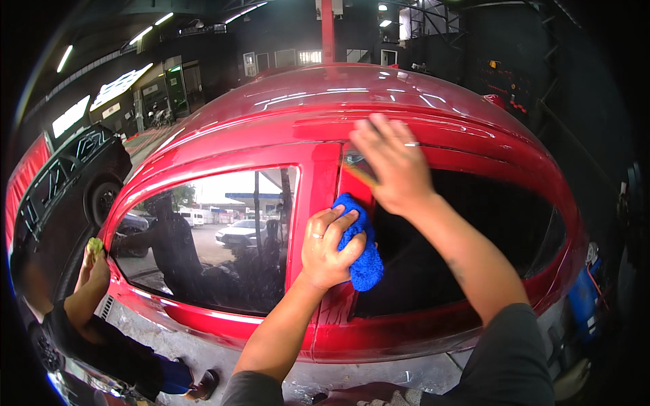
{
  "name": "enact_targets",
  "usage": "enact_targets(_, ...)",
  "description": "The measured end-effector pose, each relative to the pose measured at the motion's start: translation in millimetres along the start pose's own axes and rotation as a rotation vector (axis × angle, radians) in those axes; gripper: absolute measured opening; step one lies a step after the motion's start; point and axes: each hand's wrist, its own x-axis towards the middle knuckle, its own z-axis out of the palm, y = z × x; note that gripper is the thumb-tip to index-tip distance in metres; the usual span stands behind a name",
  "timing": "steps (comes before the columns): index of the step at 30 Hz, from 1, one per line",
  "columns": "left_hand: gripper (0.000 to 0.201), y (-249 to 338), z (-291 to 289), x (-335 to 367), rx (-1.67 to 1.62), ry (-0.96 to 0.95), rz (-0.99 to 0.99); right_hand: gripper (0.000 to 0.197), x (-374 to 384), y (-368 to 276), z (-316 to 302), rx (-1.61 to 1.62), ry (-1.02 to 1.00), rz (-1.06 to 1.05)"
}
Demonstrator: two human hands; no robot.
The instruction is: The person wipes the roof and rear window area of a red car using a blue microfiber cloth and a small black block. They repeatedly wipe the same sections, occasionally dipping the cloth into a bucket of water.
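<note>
A red car (318, 203) with a glossy, wet-looking side fills the middle of the view. My left hand (328, 247) is closed round a bunched blue microfiber cloth (362, 254), against the pillar between the two side windows. Higher up, my right hand (393, 162) lies along the roof edge above the rear side window (447, 237), fingers stretched and slightly blurred. From under its palm sticks out a flat dark pad (357, 164) with a yellowish edge; the rest of it is hidden. The front side window (223, 243) mirrors a bright yard.
At the left, another person (101, 338) reaches to the car's front with a yellow-green cloth (94, 245). A black vehicle (68, 176) stands beyond. Blue equipment (583, 298) is near the car's right end, above grey floor (420, 372).
</note>
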Motion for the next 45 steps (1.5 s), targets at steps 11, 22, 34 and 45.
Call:
enact_targets(11, 0.037, 4, 3, 4, 0.017, 0.003, -0.001, 0.051, -39, 48, -40, -0.072, -0.061, 0.026)
enact_targets(22, 0.042, -8, -10, -4, 0.042, -0.009, 0.003, 0.037, -31, 64, -30, -0.102, 0.089, 0.11)
enact_targets(34, 0.042, -7, 2, -6, 0.01, -0.008, 0.002, 0.039, 59, -32, 53, 0.038, 0.23, 0.004)
enact_targets(45, 0.038, 3, 9, 1, 0.067, -0.015, 0.011, 0.03, -97, 179, -106, -0.443, 0.19, 0.399)
